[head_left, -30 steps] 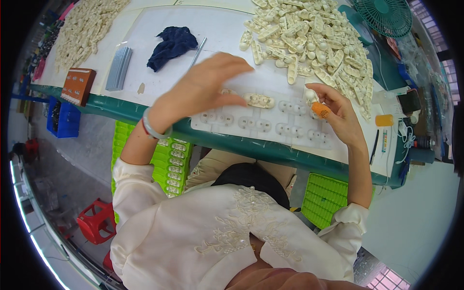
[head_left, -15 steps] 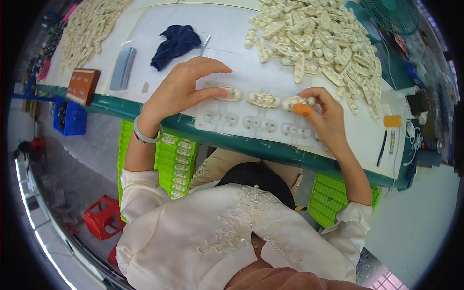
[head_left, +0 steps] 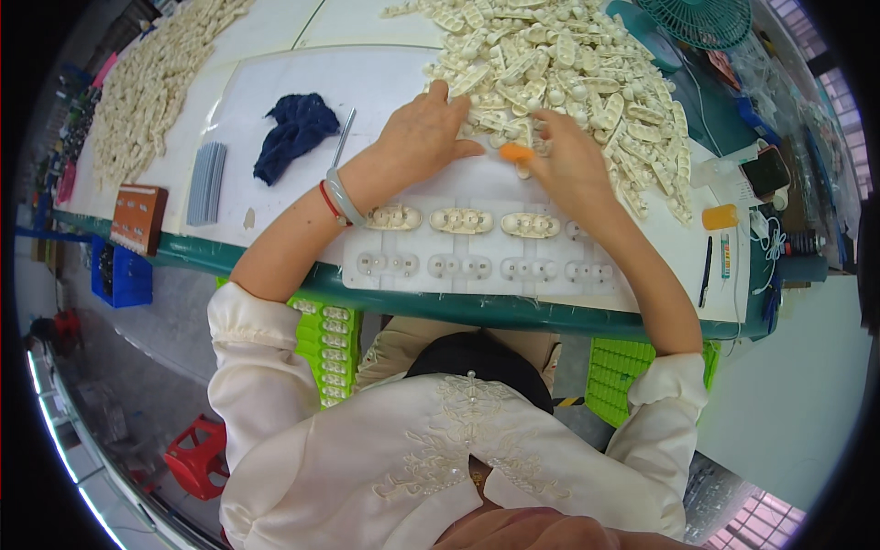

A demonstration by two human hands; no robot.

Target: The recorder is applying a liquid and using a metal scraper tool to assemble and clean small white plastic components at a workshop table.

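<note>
At the far side of the counter [head_left: 275, 55], a big heap of cream plastic pieces [head_left: 559, 64] spreads toward the far right corner, and both hands reach into its near edge. Left hand [head_left: 423, 137] lies palm down with its fingers spread flat on the nearest pieces, touching them; whether anything is pinched underneath cannot be told. Right hand [head_left: 570, 163] rests just beside it, fingers curled together, with an orange fingertip cover [head_left: 516, 153] showing at its tip against the pieces; what its grip holds, if anything, is hidden.

Nearer the front edge, under both forearms, sits a white tray [head_left: 486, 261] with two rows of moulded seats. Three filled seats [head_left: 461, 220] in the far row carry cream pieces, just behind the wrists; the near row looks bare.

Left of the hands lie a dark blue cloth [head_left: 293, 133], a thin metal rod [head_left: 344, 137] and a grey ribbed block [head_left: 206, 183].
</note>
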